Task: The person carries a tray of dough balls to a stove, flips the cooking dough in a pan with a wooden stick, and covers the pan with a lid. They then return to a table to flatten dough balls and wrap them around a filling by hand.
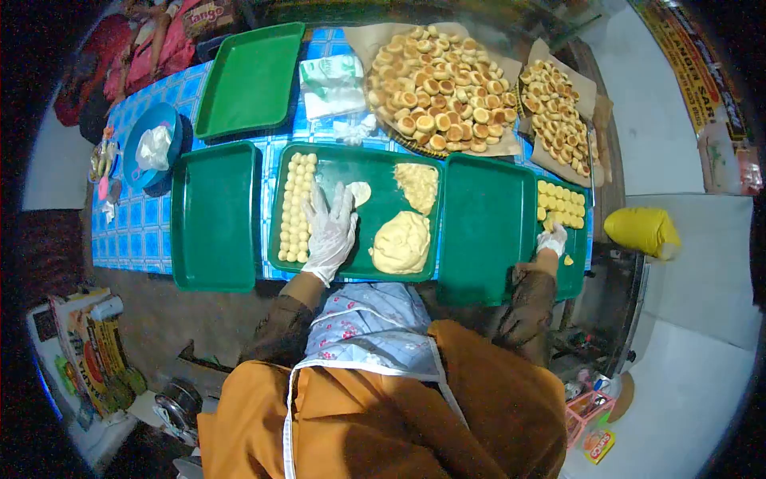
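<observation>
My left hand [330, 231], in a clear glove, lies with fingers spread over a green tray [359, 160], beside rows of small dough balls [295, 207]. A flat dough round [359, 192] is near its fingertips. The same tray holds a large dough lump [401, 243] and a crumbly yellow mass [417, 187]. At the right, my gloved right hand [551, 239] reaches into another green tray [572, 271], its fingers closed at the lower edge of rows of yellow pieces [562, 201]. What it holds, if anything, is too small to make out.
Baked rounds are heaped on a large paper-lined tray [443, 88] and another [554, 120] at the back. Green trays [214, 215] [487, 223] flank the middle one. A blue bowl [144, 172] stands left; a yellow bag [641, 231] is beyond the right edge.
</observation>
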Demonstrator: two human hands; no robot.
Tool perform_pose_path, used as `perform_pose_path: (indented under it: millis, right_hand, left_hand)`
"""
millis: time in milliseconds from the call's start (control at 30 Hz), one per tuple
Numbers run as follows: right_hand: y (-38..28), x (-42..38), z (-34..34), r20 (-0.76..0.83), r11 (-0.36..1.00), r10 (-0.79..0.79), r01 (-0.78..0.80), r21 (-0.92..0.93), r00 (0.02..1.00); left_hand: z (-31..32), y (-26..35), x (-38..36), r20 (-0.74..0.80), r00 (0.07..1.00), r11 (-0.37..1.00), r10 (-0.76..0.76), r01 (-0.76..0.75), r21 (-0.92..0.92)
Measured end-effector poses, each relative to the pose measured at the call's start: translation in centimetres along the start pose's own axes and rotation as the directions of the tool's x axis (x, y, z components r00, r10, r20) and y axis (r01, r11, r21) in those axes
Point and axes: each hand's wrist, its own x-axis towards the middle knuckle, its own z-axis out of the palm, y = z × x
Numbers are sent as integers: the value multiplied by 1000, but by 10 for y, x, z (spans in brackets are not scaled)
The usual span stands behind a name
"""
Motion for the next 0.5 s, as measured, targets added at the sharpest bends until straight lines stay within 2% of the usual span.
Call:
perform_pose_path:
  millis: [33, 133, 233, 267, 300, 333, 367, 400, 433, 500]
  right_hand:
    - [-5, -17, -2, 8, 999, -44, 44, 0, 999]
    - [-27, -64, -12, 173, 995, 71, -82, 61, 982]
    - [-25, -106, -4, 378, 992, -66, 19, 125, 923]
    - [-26, -138, 7, 457, 994, -105, 85, 63, 883]
    - [-27, -178, 21, 533, 988, -135, 155, 7, 835]
    - [-19, -210, 32, 623, 939, -247, 343, -36, 742]
    - [-22, -244, 50, 674, 993, -89, 117, 3, 733]
    - [-7, -254, 65, 739, 976, -77, 201, -80, 670]
    - [3, -275, 78, 840, 951, -30, 273, -142, 542]
    - [55, -314, 118, 925, 898, 165, 336, -284, 342]
  left_hand:
    - [0, -3, -4, 11, 1000, 1000, 12, -12, 15]
    - [-1, -9, -7, 89, 995, 998, 40, -43, 39]
    - [-5, -4, -7, 97, 995, 999, 33, -36, 32]
    - [-8, -3, -8, 95, 995, 999, 35, -38, 28]
    - [-8, -4, -9, 100, 994, 999, 43, -45, 12]
    - [-8, -5, -8, 105, 993, 999, 52, -52, -5]
    - [-7, -6, -7, 108, 992, 998, 62, -60, -22]
    - [-5, -8, -7, 69, 997, 995, 32, -26, -98]
    - [-1, -11, -7, 32, 1000, 985, -1, 6, -174]
    - [5, -21, -4, -43, 996, 943, -74, 56, -328]
